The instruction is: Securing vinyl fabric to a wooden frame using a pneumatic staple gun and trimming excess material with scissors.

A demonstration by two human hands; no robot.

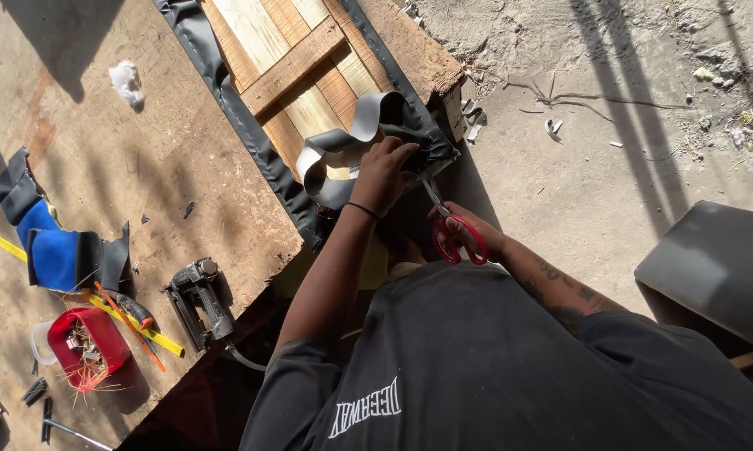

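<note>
Black sheet (375, 125): dark vinyl-like sheet wrapped round the edge of a wooden frame, its loose end curling up grey on the underside, at the near corner of the frame
Wooden frame (297, 63): slatted panel of pale and brown boards lying flat on the desk
Left hand (383, 174): grip closed on the loose fold of the black sheet, a thin dark band on the wrist
Right hand (468, 230): fingers through the red handles of the scissors, grip closed round them
Scissors (452, 234): red-handled, blades pointing up toward the sheet just beside the left hand
Desk (101, 108): worn brown board in sunlight
Staple gun (199, 299): dark, near the desk's edge
Red tub (88, 347): holds small metal bits
Blue and black cloth (55, 246): bunched at the left
</note>
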